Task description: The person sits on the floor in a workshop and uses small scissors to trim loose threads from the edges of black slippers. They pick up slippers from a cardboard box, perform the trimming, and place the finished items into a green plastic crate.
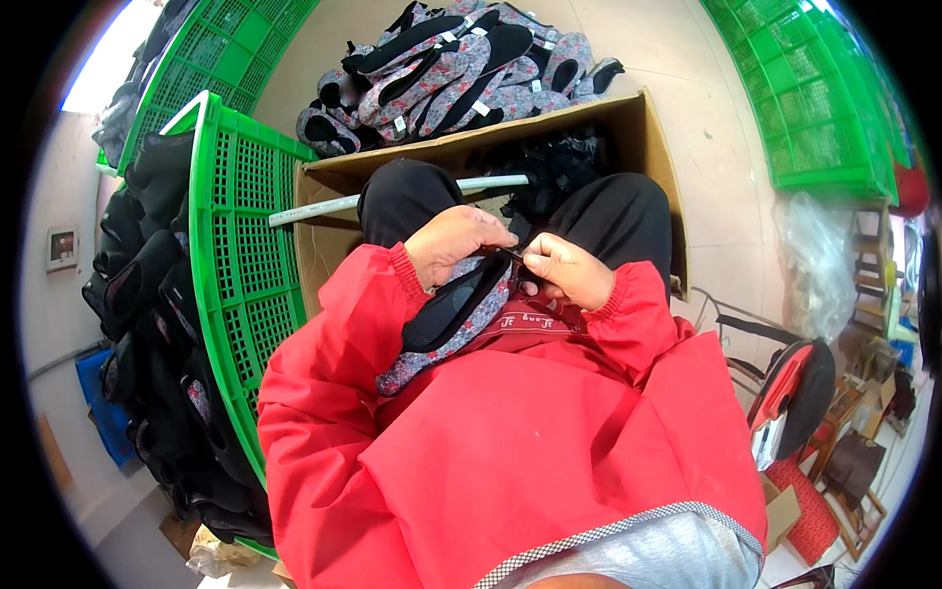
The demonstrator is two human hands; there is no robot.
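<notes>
A slipper-like fabric shoe (453, 329) with a grey and red flower print and a black lining lies across my lap, slanting up to the right. My left hand (446, 243) is closed at its upper end, thumb and fingertips pinched together. Close beside it, my right hand (569, 271) pinches a dark edge or strip of the same shoe, its fingers curled under. The two sets of fingertips nearly meet there. Whether a small tool or thread lies between them is too small to tell. Red sleeves cover both forearms.
Beyond my knees stands an open cardboard box (662, 162) with black scraps (559, 162) inside. A pale pipe (339, 205) crosses it. Behind is a heap of flowered shoes (442, 83). Green crates (221, 211) flank me, dark shoes (147, 265) hang left, and a stool (800, 393) stands right.
</notes>
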